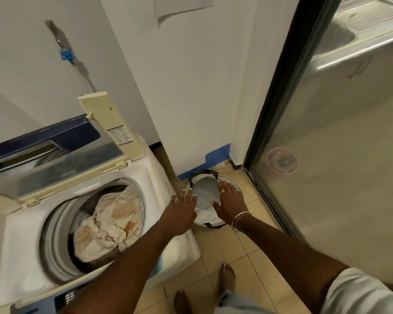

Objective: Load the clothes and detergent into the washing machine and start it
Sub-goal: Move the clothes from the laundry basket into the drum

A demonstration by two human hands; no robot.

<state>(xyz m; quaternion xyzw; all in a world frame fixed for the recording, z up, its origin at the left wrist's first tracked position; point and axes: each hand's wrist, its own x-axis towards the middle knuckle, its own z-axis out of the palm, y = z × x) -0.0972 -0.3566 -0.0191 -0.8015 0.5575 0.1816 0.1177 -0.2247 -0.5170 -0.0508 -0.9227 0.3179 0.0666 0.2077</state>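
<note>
A crumpled cream, tan-blotched bundle of clothes (109,223) lies in the drum of the top-loading washing machine (153,177), whose lid (61,159) stands raised at the back. Just right of the machine, a white fabric hamper (204,216) with black trim sits on the tiled floor. The left hand (182,207) and right hand (229,202) hover over it, fingers spread and holding nothing. The soft hamper could fold under a one-sided grab. Any garment could slip to the floor beside the machine. Whether the pale grey inside is cloth or lining, I cannot tell. Count: one machine, one hamper, one bundle, two hands, no detergent visible.
</note>
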